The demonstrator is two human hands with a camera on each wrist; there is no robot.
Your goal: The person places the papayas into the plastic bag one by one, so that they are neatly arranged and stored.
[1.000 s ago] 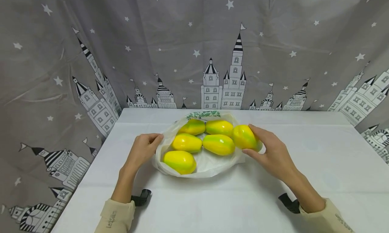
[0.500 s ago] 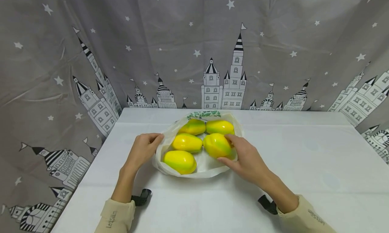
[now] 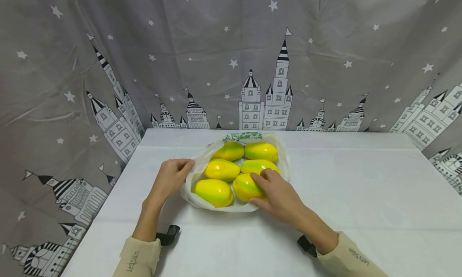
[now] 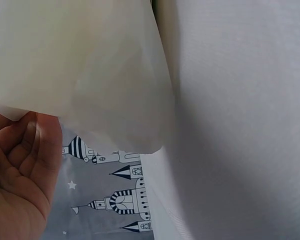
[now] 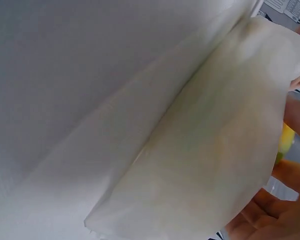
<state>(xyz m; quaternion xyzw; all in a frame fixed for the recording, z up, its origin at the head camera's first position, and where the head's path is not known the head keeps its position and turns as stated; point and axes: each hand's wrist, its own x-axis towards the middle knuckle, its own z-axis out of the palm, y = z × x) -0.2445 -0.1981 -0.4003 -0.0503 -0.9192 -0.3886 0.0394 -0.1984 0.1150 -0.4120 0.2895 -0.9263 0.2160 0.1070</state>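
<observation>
A white bag [image 3: 242,208] with green leaf print at its back rim lies on the table with its mouth spread wide. Glossy yellow-green papayas sit inside it in two columns, among them a front-left papaya [image 3: 213,192]. My right hand [image 3: 279,196] reaches over the bag's right side and grips another papaya [image 3: 247,187] at the front right, thumb below and fingers above. At the left edge, my left hand [image 3: 173,176] pinches the bag's rim; its curled fingers [image 4: 45,145] show under the bag wall in the left wrist view.
A white cloth covers the table [image 3: 361,188]. Behind and to the left hangs a grey curtain [image 3: 202,48] printed with castles and stars. Black wrist-worn cameras sit on both wrists, under beige sleeves [image 3: 138,255].
My right hand has carried the papaya from outside the bag's right rim leftward and toward me, down into the front-right spot inside. My left hand has stayed at the rim.
</observation>
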